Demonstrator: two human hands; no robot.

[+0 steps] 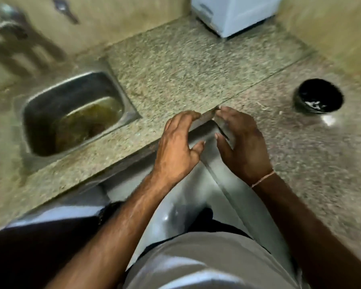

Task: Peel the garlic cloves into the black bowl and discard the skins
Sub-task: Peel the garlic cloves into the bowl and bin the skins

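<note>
My two hands hang close together over the inner corner of the speckled stone counter (186,65), palms turned toward one another. My left hand (178,147) has its fingers loosely spread and grips nothing; my right hand (241,142) is much the same, fingers relaxed, thumb reaching toward the other thumb without meeting it. I see no clove or skin in either one — the picture is smeared with motion, so a scrap stuck to a fingertip would be lost to me. I judge they are held like this to brush or shake off bits over the gap at the counter's edge, though that is only my reading. The black bowl (318,95) sits well off to my right on the counter, apart from both hands, placed where my right arm could reach it without crossing my body. Inside it, low against the near wall, lies something pale — peeled garlic, most likely, but too blurred to count or be sure. To my left the steel sink (29,105) is set into the stone and holds a shallow pool of murky, yellowish water. A white appliance (233,13) stands at the far wall.
</note>
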